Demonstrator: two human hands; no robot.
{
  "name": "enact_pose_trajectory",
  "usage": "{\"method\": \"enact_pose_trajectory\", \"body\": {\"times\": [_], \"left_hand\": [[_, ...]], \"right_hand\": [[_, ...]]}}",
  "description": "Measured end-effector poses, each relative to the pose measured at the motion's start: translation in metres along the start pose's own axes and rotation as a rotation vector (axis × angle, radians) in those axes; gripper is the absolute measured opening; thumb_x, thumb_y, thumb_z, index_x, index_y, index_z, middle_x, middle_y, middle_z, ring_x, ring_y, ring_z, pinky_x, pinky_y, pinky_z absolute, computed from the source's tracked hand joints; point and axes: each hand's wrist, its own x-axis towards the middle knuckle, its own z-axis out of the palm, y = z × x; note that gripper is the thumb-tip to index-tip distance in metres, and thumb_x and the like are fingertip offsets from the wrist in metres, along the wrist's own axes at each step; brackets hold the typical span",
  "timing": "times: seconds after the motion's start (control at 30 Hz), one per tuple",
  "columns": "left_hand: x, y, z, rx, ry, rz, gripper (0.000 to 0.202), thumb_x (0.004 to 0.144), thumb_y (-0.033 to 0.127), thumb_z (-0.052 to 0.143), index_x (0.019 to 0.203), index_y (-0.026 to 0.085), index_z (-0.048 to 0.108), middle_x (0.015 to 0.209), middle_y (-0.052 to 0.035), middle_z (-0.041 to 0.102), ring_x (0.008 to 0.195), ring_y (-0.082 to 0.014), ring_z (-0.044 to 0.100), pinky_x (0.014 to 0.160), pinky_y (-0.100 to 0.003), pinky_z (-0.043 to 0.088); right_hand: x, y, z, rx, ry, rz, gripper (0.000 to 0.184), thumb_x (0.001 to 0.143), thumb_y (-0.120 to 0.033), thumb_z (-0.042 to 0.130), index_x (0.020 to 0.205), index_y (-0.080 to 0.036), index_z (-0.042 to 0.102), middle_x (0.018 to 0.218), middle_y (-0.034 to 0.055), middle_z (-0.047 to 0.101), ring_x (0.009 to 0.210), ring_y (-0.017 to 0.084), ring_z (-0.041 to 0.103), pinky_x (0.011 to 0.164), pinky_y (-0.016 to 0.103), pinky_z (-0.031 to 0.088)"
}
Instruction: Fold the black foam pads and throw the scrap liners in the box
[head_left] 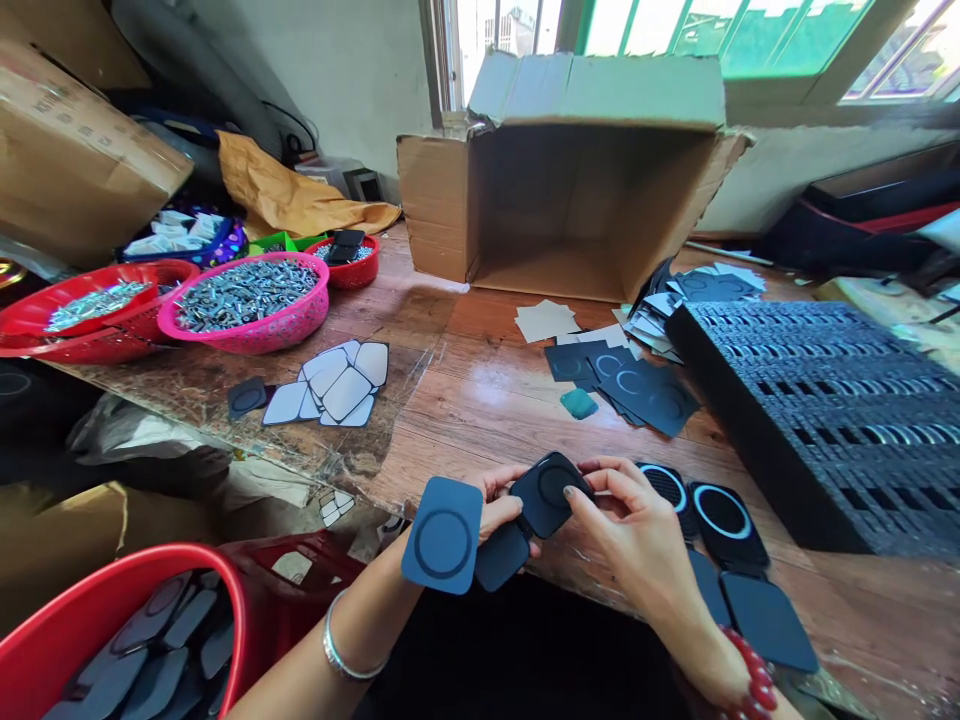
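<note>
- Above the near edge of the desk [480,430], the left hand [501,512] grips a dark hinged device [546,498], thumb in front; most of its fingers are hidden behind the panels.
- The right hand [636,515] pinches the device's upper panel at the right, thumb tip against the ringed face; what its fingertips touch at the back is hard to see.
- A flat ringed panel [442,535] covers part of the left hand and wrist; I cannot tell whether it joins the device.
- Just beside the right hand lie 2 pale-ringed pads [721,512], 1 partly covered by that hand, with 2 plain panels [772,620] nearer the viewer.
- A slotted dark block [825,425] is cut off at the right.
- A red tub [238,610] of dark panels [127,680] is cut off at the lower left.
- An open cardboard box [439,215] stands behind, its inside shadowed.
- Metal pieces [244,295] heap in a pink basket [322,305], too small to make out singly.
</note>
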Motion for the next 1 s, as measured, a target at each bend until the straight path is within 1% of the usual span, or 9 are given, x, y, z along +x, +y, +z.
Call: {"method": "enact_pose_trajectory", "body": {"times": [0.1, 0.23, 0.37, 0.5, 0.6, 0.7, 0.8, 0.87, 1.0], "left_hand": [[0.005, -0.004, 0.000, 0.006, 0.029, 0.064, 0.062, 0.074, 0.039, 0.070, 0.130, 0.018, 0.057, 0.070, -0.0027, 0.067, 0.061, -0.0164, 0.065, 0.053, -0.024, 0.053], [0.010, -0.010, 0.002, 0.077, 0.121, 0.171, 0.054, 0.078, 0.036, 0.065, 0.129, 0.019, 0.059, 0.069, -0.0018, 0.065, 0.056, -0.0149, 0.062, 0.049, -0.021, 0.047], [0.009, -0.012, 0.009, 0.129, 0.156, 0.232, 0.047, 0.086, 0.032, 0.056, 0.131, 0.020, 0.057, 0.068, -0.0016, 0.063, 0.056, -0.0133, 0.057, 0.049, -0.021, 0.044], [0.008, -0.012, 0.015, 0.103, 0.169, 0.241, 0.049, 0.086, 0.030, 0.057, 0.134, 0.020, 0.055, 0.072, -0.0025, 0.064, 0.056, -0.0126, 0.055, 0.050, -0.022, 0.043], [0.009, -0.012, 0.016, 0.086, 0.154, 0.242, 0.049, 0.085, 0.031, 0.058, 0.133, 0.020, 0.055, 0.075, -0.0033, 0.065, 0.058, -0.0131, 0.055, 0.053, -0.023, 0.045], [0.009, -0.011, 0.015, 0.078, 0.138, 0.255, 0.048, 0.085, 0.030, 0.059, 0.132, 0.022, 0.057, 0.081, -0.0037, 0.067, 0.060, -0.0129, 0.057, 0.055, -0.023, 0.047], [0.009, -0.013, 0.013, 0.054, 0.134, 0.231, 0.049, 0.084, 0.029, 0.058, 0.133, 0.024, 0.057, 0.083, -0.0033, 0.067, 0.061, -0.0135, 0.060, 0.055, -0.023, 0.048], [0.010, -0.016, 0.010, 0.038, 0.141, 0.199, 0.050, 0.084, 0.029, 0.057, 0.134, 0.024, 0.055, 0.081, -0.0028, 0.067, 0.063, -0.0156, 0.063, 0.054, -0.024, 0.050], [0.012, -0.022, 0.007, 0.042, 0.142, 0.182, 0.048, 0.085, 0.028, 0.056, 0.132, 0.024, 0.057, 0.084, -0.0034, 0.069, 0.067, -0.0174, 0.066, 0.056, -0.025, 0.050]], "right_hand": [[-0.007, 0.003, -0.001, -0.147, 0.065, -0.195, 0.016, 0.086, -0.030, 0.058, 0.080, -0.019, 0.069, 0.090, 0.0068, 0.060, 0.080, 0.020, 0.063, 0.070, 0.032, 0.051], [-0.013, 0.009, 0.003, -0.256, 0.132, -0.374, 0.021, 0.095, -0.023, 0.049, 0.102, -0.016, 0.068, 0.095, 0.0086, 0.060, 0.084, 0.020, 0.062, 0.073, 0.033, 0.053], [-0.014, 0.014, 0.011, -0.344, 0.234, -0.473, 0.025, 0.096, -0.021, 0.048, 0.111, -0.018, 0.067, 0.098, 0.0104, 0.061, 0.091, 0.023, 0.061, 0.079, 0.037, 0.054], [-0.009, 0.017, 0.014, -0.389, 0.312, -0.485, 0.028, 0.097, -0.020, 0.046, 0.116, -0.018, 0.066, 0.097, 0.0112, 0.062, 0.091, 0.025, 0.062, 0.081, 0.040, 0.054], [-0.005, 0.015, 0.013, -0.380, 0.329, -0.455, 0.028, 0.097, -0.022, 0.046, 0.115, -0.016, 0.067, 0.094, 0.0112, 0.064, 0.086, 0.024, 0.063, 0.079, 0.039, 0.054], [-0.004, 0.011, 0.012, -0.299, 0.280, -0.373, 0.026, 0.096, -0.024, 0.047, 0.109, -0.017, 0.068, 0.094, 0.0104, 0.067, 0.085, 0.023, 0.065, 0.078, 0.037, 0.053], [-0.004, 0.008, 0.011, -0.139, 0.252, -0.171, 0.024, 0.091, -0.031, 0.055, 0.110, -0.019, 0.063, 0.092, 0.0081, 0.068, 0.082, 0.022, 0.065, 0.076, 0.036, 0.052], [-0.003, 0.006, 0.009, 0.005, 0.276, -0.010, 0.032, 0.084, -0.036, 0.065, 0.110, -0.019, 0.058, 0.086, 0.0053, 0.067, 0.077, 0.022, 0.065, 0.072, 0.035, 0.051], [0.001, 0.002, 0.003, 0.143, 0.174, 0.159, 0.025, 0.079, -0.043, 0.068, 0.086, -0.019, 0.062, 0.074, 0.0021, 0.063, 0.066, 0.018, 0.058, 0.062, 0.030, 0.047]]}}
